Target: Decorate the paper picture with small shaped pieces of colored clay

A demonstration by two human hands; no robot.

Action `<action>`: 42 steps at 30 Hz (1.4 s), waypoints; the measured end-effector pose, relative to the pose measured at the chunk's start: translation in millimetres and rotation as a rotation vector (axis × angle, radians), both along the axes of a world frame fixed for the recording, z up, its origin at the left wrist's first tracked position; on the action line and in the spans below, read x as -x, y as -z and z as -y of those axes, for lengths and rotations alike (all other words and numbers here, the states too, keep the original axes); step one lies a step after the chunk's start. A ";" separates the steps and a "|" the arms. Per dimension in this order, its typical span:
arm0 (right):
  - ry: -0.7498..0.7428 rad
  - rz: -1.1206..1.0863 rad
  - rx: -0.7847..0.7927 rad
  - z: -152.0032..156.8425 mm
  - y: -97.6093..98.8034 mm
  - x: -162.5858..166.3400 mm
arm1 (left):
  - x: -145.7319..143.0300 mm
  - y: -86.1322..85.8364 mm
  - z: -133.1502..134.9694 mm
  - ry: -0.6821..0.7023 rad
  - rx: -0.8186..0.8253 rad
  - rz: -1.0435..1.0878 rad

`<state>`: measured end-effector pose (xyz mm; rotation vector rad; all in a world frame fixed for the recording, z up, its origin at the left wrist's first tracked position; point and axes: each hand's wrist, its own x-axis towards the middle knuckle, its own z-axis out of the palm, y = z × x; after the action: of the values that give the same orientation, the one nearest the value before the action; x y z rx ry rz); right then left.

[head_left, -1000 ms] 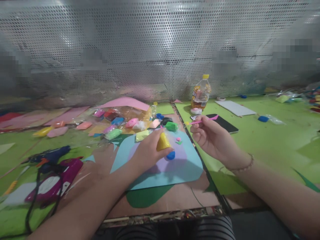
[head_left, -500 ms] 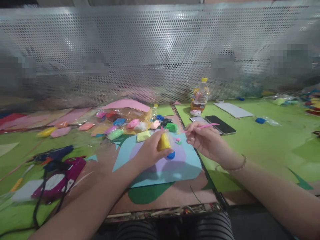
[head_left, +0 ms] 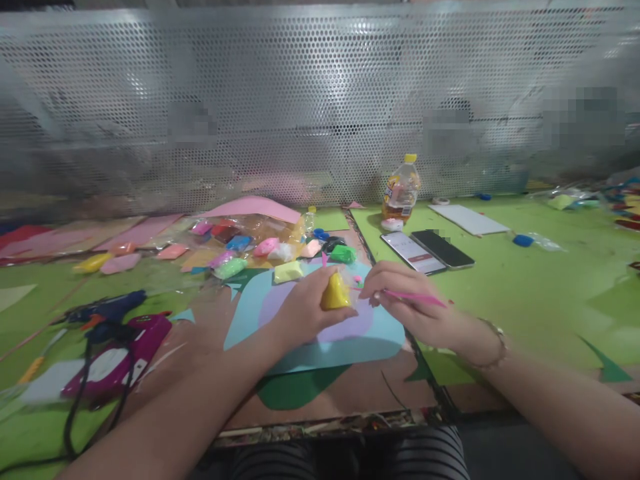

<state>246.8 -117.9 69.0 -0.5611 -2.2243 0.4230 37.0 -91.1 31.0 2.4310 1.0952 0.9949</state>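
Observation:
My left hand (head_left: 311,301) is closed around a clear packet of yellow modelling clay (head_left: 337,292), tilted with its opening toward the right. Pinched in my right hand (head_left: 413,303) is a pink clay tool (head_left: 415,297), its thin end at the mouth of the packet. Whether the tip touches the clay I cannot make out. Both hands are above a light blue paper sheet (head_left: 245,333) with a lilac paper shape (head_left: 273,303) on it. A small pink clay piece (head_left: 357,279) shows between the hands.
Several packets of coloured clay (head_left: 231,268) lie behind the sheet. Two phones (head_left: 443,249) and a bottle (head_left: 401,190) stand to the right. At left are a glue gun (head_left: 107,307), a magenta device (head_left: 120,360) and a black cable (head_left: 73,413). A perforated metal screen (head_left: 320,100) closes the back.
My right hand has moved down and left with the pink tool, bringing its tip to the packet. The packet has turned in my left hand, and the blue clay below it is now hidden.

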 end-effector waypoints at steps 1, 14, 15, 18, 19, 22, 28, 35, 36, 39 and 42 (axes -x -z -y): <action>-0.005 0.032 -0.026 1.3 -0.5 0.4 | -0.2 0.3 -0.1 -0.006 -0.035 -0.004; -0.089 -0.339 0.561 -5.9 6.5 4.8 | 3.6 6.4 -6.1 -0.038 -0.407 -0.103; -0.130 -0.410 0.669 -8.2 7.9 5.3 | 3.5 6.6 -6.5 -0.042 -0.407 -0.108; -0.212 -0.576 0.898 -13.7 10.3 6.8 | 3.4 6.4 -7.2 -0.038 -0.409 -0.115; -0.218 -0.616 0.945 -14.9 10.5 7.4 | 3.4 6.3 -7.3 -0.032 -0.413 -0.115; -0.218 -0.703 1.031 -16.9 10.3 9.1 | 3.6 6.4 -7.4 -0.024 -0.417 -0.118; -0.227 -0.793 0.983 -18.2 9.1 8.4 | 4.6 7.6 -7.6 -0.017 -0.358 -0.114; -0.218 -0.824 0.888 -16.8 4.5 3.5 | 4.1 5.6 -6.4 -0.066 -0.258 -0.143; -0.216 -0.830 0.886 -16.5 3.2 3.0 | 4.3 5.2 -6.8 -0.076 -0.253 -0.152; -0.206 -0.867 0.893 -16.7 -0.9 0.8 | 7.5 2.9 -12.0 -0.118 -0.258 -0.181; -0.206 -0.923 0.920 -19.4 -3.1 -2.2 | 17.1 -3.3 -25.2 -0.242 -0.299 -0.193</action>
<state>249.0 -98.5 72.1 -0.4390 -1.1095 1.4957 20.0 -65.8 34.3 2.7260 1.4241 1.0821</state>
